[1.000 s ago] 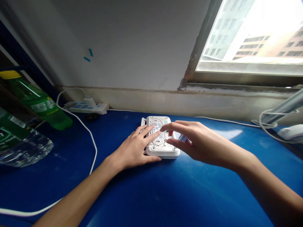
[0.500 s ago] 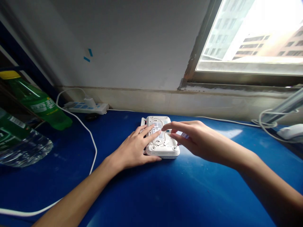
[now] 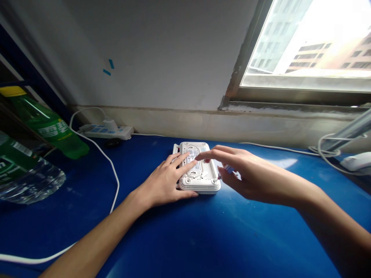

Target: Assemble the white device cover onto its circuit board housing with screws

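Note:
A white router (image 3: pixel 204 187) lies on the blue table with its vented, labelled underside facing up. My left hand (image 3: pixel 164 175) rests on its left part, fingers spread flat over the label and thumb along the near edge. Over the right part hovers my right hand (image 3: pixel 240 166), its index finger stretched to the label and its thumb apart from it. Whether that fingertip touches is hard to tell. Beneath the right palm shows a small bluish-white thing (image 3: pixel 229 168), mostly hidden; its kind is not clear, and it looks to be beside the router.
On the left stand a green bottle with a yellow cap (image 3: pixel 58 131) and a clear bottle with a green label (image 3: pixel 31 181). A power strip (image 3: pixel 124 133) with a plugged-in white cable (image 3: pixel 111 162) sits by the wall. Cable loops around a lamp-like arm (image 3: pixel 344 131) at right.
My right thumb has drawn away from the router toward the right, opening a wider gap to the index finger. A small teal thing between those fingers no longer shows. My left hand stays put.

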Demonstrator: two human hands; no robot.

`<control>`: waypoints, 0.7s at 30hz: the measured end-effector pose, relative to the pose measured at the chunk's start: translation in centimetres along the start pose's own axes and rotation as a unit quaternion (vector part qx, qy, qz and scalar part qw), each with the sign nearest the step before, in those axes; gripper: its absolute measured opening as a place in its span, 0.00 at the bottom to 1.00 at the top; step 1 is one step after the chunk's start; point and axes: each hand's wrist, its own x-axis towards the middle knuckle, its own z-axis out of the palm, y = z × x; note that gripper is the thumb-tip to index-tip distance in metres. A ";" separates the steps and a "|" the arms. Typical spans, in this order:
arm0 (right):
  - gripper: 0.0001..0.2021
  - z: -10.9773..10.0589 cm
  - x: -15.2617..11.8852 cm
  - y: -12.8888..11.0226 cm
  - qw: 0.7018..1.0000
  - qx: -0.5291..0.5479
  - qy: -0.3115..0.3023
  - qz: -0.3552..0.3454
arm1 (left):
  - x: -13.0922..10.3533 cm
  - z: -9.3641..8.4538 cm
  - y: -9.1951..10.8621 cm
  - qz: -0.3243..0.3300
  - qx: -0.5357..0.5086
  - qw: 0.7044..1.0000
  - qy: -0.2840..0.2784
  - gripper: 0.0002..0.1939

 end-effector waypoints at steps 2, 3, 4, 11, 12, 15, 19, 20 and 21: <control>0.30 0.0 0.0 0.0 1.000 -0.005 0.001 -0.002 | 0.0 0.1 0.0 0.003 0.001 1.000 0.000 0.48; 0.27 0.1 0.0 0.1 1.000 -0.009 0.004 0.009 | 0.0 0.1 0.0 0.004 0.001 1.000 0.001 0.48; 0.22 0.2 0.1 0.2 1.000 -0.013 0.007 0.023 | 0.0 0.1 0.0 0.004 0.001 1.000 0.001 0.48; 0.26 0.4 0.0 0.3 1.000 -0.010 0.007 0.005 | 0.0 0.1 -0.1 0.009 -0.008 1.000 0.010 0.48; 0.30 0.2 0.0 0.1 1.000 -0.006 0.005 -0.003 | 0.0 0.1 -0.1 0.010 -0.009 1.000 0.011 0.48; 0.27 0.2 0.0 0.1 1.000 -0.009 0.009 0.013 | 0.0 0.1 -0.1 0.009 -0.007 1.000 0.008 0.48; 0.12 0.5 0.1 0.5 0.999 -0.016 0.005 0.051 | 0.0 0.1 -0.1 0.005 -0.003 1.000 0.003 0.48; 0.13 0.5 0.1 0.5 0.999 -0.013 0.005 0.043 | 0.0 0.1 -0.1 0.006 -0.004 1.000 0.004 0.47; 0.16 0.4 0.0 0.5 1.000 -0.010 0.005 0.030 | 0.0 0.1 -0.2 0.007 -0.005 1.000 0.005 0.47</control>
